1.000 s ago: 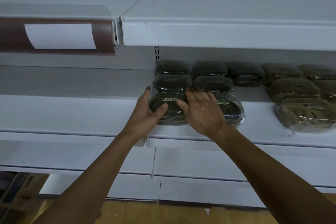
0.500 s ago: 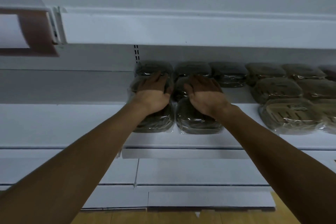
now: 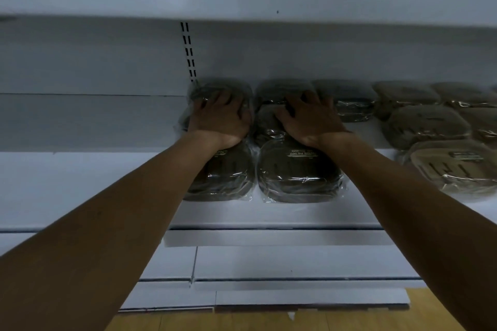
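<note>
Finds dark olive rounded-square dishes point(image 3: 269, 127) in glossy clear wrap, pressed under flat, spread-fingered left hand point(image 3: 219, 118) and right hand point(image 3: 312, 117).

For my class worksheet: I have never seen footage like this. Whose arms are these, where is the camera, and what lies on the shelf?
This single view comes from a camera worn on a person's head, looking forward and down, so both bare arms are the wearer's own. The left hand and right hand rest palm-down on dark plastic-wrapped packs set in rows on a white shop shelf. Neither hand grips anything. Tan wrapped packs lie further right, untouched.
</note>
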Motion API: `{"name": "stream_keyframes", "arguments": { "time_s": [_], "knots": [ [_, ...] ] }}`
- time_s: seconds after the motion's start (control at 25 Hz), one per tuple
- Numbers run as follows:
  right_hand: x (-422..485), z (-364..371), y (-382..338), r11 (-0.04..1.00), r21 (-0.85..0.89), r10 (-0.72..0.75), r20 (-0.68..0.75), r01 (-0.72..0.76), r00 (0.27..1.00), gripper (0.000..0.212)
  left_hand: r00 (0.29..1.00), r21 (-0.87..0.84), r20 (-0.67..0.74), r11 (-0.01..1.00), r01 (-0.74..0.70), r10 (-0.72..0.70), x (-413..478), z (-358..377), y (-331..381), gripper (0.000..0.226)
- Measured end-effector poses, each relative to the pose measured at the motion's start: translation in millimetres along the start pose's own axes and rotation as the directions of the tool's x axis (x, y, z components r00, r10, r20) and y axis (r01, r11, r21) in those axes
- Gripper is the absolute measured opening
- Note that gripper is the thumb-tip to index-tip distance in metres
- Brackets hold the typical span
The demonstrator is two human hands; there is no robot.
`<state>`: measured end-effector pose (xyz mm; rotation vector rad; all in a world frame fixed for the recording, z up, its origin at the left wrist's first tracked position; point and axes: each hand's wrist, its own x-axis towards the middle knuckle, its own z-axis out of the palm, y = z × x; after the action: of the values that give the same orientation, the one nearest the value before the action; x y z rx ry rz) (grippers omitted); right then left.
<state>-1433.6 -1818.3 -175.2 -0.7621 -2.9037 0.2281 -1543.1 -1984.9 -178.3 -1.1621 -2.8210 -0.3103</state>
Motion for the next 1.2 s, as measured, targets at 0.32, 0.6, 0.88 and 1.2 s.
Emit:
{"name": "stream_keyframes", "arguments": {
  "time_s": [0.32,0.6,0.88,1.2],
  "knots": [
    [-0.9,-2.9,-11.4,0.999,0.028,-0.032,-0.041,0.033,0.999,0.049,1.0,-0.021,0.001,1.0,0.011,-0.011,-2.3,-0.8,0.1,0.054],
    [-14.9,-12.8,-3.2,0.998,0.036,-0.043,-0.006,0.043,0.999,0.053,0.999,-0.054,0.043,0.999,-0.004,0.006,-3.4,-5.5,-1.4,0.054],
    [-37.0,-14.3,7.8,0.991,0.114,0.06,0.059,-0.067,0.996,0.06,0.996,-0.071,0.091,0.997,0.0,0.006,-31.7,-12.7,-3.3,0.052],
    [-38.3,-9.6,-1.1,0.983,0.166,0.064,0.083,-0.077,0.994,0.055,0.995,-0.057,0.096,0.998,0.025,-0.019,-33.9,-9.9,-1.5,0.054]
  ]
}}
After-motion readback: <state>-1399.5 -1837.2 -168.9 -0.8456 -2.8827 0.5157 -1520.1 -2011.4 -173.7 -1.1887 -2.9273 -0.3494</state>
